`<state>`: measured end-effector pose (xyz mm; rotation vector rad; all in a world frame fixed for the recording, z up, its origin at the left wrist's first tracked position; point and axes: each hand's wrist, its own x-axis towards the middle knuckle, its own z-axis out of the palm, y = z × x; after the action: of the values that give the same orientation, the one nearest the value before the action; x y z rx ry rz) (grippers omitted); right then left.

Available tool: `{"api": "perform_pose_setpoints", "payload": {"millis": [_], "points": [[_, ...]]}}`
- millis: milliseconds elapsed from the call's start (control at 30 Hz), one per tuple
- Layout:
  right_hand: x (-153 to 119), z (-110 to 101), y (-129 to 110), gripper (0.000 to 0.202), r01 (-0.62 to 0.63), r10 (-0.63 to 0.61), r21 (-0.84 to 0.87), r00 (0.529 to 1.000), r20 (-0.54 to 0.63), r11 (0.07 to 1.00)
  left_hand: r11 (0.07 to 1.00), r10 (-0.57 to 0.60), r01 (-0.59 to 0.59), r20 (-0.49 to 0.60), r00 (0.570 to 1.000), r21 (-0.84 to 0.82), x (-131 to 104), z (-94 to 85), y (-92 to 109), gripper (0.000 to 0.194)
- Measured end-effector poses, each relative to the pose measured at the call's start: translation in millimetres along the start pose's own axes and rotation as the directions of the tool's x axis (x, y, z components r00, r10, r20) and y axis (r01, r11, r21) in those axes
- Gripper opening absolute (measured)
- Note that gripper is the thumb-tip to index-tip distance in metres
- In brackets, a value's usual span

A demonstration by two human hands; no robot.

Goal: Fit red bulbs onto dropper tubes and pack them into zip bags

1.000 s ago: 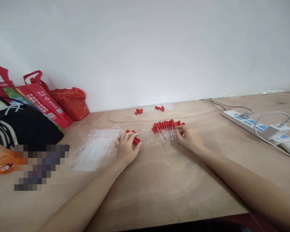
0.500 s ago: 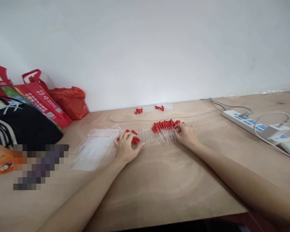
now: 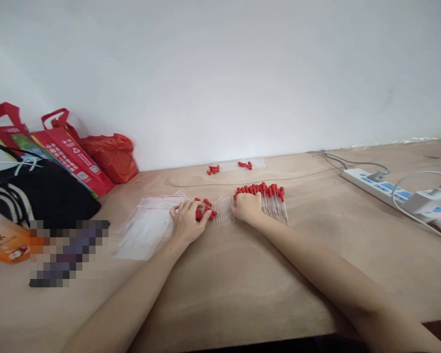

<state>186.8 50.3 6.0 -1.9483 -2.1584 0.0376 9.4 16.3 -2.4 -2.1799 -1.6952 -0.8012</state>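
My left hand [image 3: 187, 221] rests on the table with its fingers bent and apart, its thumb beside a small pile of loose red rubber bulbs [image 3: 207, 202]. Right of that pile lies a row of bare clear thin tubes [image 3: 220, 211]. My right hand [image 3: 247, 207] is at the right end of this row, fingers curled in and closed. What it pinches is hidden beneath the hand. Beyond and right of it lies a fan of droppers [image 3: 275, 201], clear tubes with red bulbs on their far ends.
Clear zip bags [image 3: 143, 228] lie left of my left hand. Near the wall is another clear bag [image 3: 228, 166] with red bulbs. A power strip [image 3: 375, 186] with cables stands at right. Red shopping bags [image 3: 73, 157] and a black bag [image 3: 47, 196] crowd the left.
My right hand has moved left from the right end of the droppers to the bare tubes, uncovering the droppers there. My left hand stays by the loose bulbs, its thumb drawn in.
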Motion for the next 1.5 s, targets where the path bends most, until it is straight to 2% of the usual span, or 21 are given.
{"api": "perform_pose_setpoints", "payload": {"millis": [367, 533, 633, 700, 833, 900, 967, 1067, 1233, 1367, 1500], "points": [[6.5, 5.1, -11.6, 0.021, 0.012, -0.011, -0.014, 0.998, 0.055, 1.0, 0.995, -0.1, 0.1, -0.012, 0.995, 0.005, 0.3, 5.2, -0.1, 0.018], [-5.0, -3.6, -4.3, 0.026, 0.037, -0.037, -0.02, 0.999, -0.016, 0.999, 0.993, -0.105, 0.1, -0.09, 0.99, -0.056, 2.9, 2.9, 1.7, 0.01], [-16.7, -8.1, 12.0, 0.03, 0.109, -0.109, -0.01, 0.987, -0.114, 0.994, 0.987, -0.037, 0.011, -0.158, 0.987, -0.159, 0.8, -0.7, 5.5, 0.008], [-27.2, -7.0, 29.6, 0.028, 0.235, -0.228, 0.013, 0.952, -0.205, 0.972, 0.965, 0.044, -0.085, -0.167, 0.985, -0.248, -3.3, -1.9, 11.2, 0.007], [-52.1, 0.4, 69.5, 0.027, 0.505, -0.454, 0.047, 0.809, -0.374, 0.862, 0.908, 0.234, -0.255, -0.104, 0.967, -0.331, -14.7, -0.3, 29.0, 0.012], [-62.9, 3.0, 83.7, 0.025, 0.598, -0.53, 0.059, 0.747, -0.402, 0.799, 0.886, 0.324, -0.325, -0.061, 0.944, -0.331, -19.1, 0.4, 37.5, 0.016], [-70.1, 4.1, 90.7, 0.024, 0.646, -0.569, 0.086, 0.722, -0.394, 0.759, 0.871, 0.383, -0.366, -0.014, 0.924, -0.328, -21.8, 0.4, 43.3, 0.017], [-74.1, 4.5, 89.2, 0.026, 0.65, -0.569, 0.147, 0.736, -0.367, 0.746, 0.871, 0.397, -0.364, 0.034, 0.917, -0.33, -23.1, -0.5, 46.6, 0.014], [-73.3, 5.5, 78.1, 0.024, 0.639, -0.572, 0.22, 0.764, -0.3, 0.737, 0.873, 0.382, -0.345, 0.044, 0.923, -0.345, -23.0, -1.8, 47.5, 0.011], [-73.3, 6.9, 76.2, 0.023, 0.645, -0.583, 0.238, 0.762, -0.284, 0.726, 0.872, 0.385, -0.348, 0.041, 0.922, -0.345, -23.5, -2.5, 49.6, 0.012], [-73.7, 7.6, 76.4, 0.023, 0.669, -0.6, 0.228, 0.739, -0.306, 0.708, 0.877, 0.367, -0.327, 0.052, 0.929, -0.354, -23.7, -2.3, 50.7, 0.014]]}}
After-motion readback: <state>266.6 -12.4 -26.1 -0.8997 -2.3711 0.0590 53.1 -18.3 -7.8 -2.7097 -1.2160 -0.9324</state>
